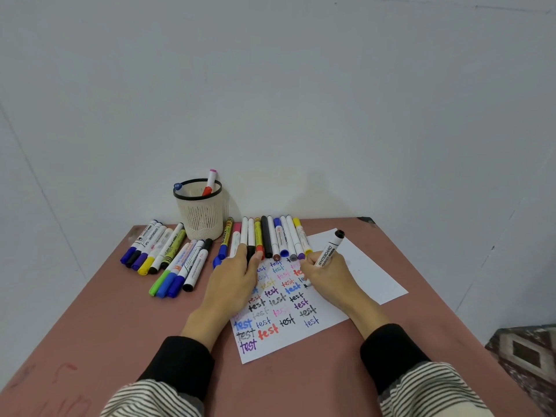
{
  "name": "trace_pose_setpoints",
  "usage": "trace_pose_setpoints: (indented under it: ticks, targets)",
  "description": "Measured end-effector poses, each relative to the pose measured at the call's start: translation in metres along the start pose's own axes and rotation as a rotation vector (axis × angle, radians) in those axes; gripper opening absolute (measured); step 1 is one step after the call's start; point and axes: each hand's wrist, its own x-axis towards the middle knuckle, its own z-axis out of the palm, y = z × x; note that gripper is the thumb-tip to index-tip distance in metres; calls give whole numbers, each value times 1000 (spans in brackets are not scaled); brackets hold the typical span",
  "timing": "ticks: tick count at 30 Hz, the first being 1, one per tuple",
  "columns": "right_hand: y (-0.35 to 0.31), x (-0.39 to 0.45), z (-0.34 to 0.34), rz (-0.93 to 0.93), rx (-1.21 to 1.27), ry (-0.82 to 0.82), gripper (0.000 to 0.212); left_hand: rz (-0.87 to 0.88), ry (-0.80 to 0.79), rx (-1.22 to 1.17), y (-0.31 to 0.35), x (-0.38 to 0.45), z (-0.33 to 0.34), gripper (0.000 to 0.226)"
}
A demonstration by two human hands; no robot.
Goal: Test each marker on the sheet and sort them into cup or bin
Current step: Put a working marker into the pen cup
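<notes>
White cylindrical marker (328, 249) gripped by right hand (326, 273); left hand (233, 279) flat on paper sheet (285, 338).

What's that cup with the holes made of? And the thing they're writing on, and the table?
The cup looks like cream plastic: moulded slots in its wall, a black rim, a matte look. The sheet looks like plain white paper: thin, flat, with ink words on it. The table has a dull reddish-brown top with scuffs and a chipped corner, perhaps painted or laminated board; I can't tell which.
</notes>
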Motion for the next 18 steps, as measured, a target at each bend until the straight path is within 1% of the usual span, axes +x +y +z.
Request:
trace_pose_setpoints:
  ticks: [4,9,12,15,18]
  targets:
    - [-1,0,0,24,-22,-2,30,-11,-16,2,-1,1,0,34]
    - [-1,1,-3,2,36,6,28,-8,-16,31,-2,1,1,35]
    - [-1,0,0,-3,7,4,35,-4,-12,53,-1,1,1,33]
    - [-1,0,-1,-11,-26,54,39,-2,-19,49,-1,1,0,33]
    - [0,0,-2,-18,-9,49,32,-4,-18,60,-1,2,0,33]
